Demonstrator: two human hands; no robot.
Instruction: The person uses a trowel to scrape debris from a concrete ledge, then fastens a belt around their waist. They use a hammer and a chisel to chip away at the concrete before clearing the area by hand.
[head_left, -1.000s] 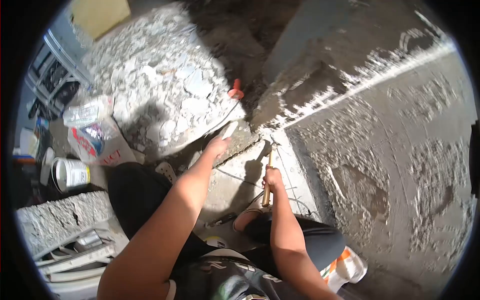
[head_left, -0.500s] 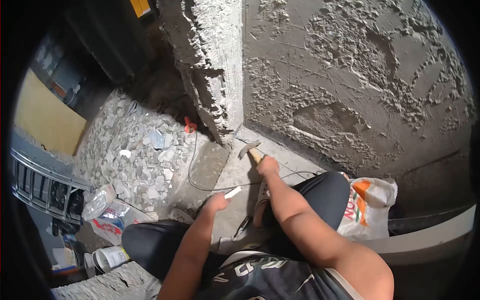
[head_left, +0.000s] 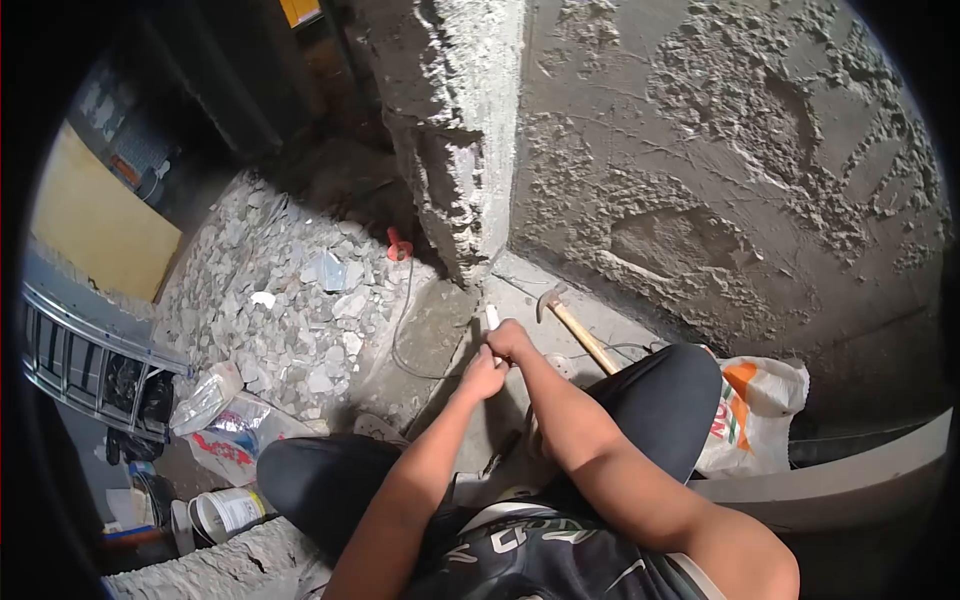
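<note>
In front of my knees, my left hand (head_left: 481, 377) and my right hand (head_left: 511, 342) are close together on a short white stick (head_left: 492, 317). Its upper end pokes out above the right hand's fingers, while the rest is mostly covered. Both hands are closed around it, the left one lower and nearer to me. To their right a hammer (head_left: 583, 334) with a pale wooden handle lies on the floor tiles (head_left: 520, 272), head pointing away. Its handle runs back to my right knee (head_left: 665, 385).
Broken rubble (head_left: 280, 290) is heaped at left, with an orange-red object (head_left: 398, 246) and a cable (head_left: 402, 345) at its edge. A metal ladder (head_left: 95, 370), plastic bags (head_left: 235, 430) and a white bucket (head_left: 228, 512) stand left. Right are a sack (head_left: 760, 415) and rough plastered wall (head_left: 700, 170).
My right hand has let go of the hammer, which now lies on the floor. It has moved left to the white stick, and my left hand has come forward and right with the stick.
</note>
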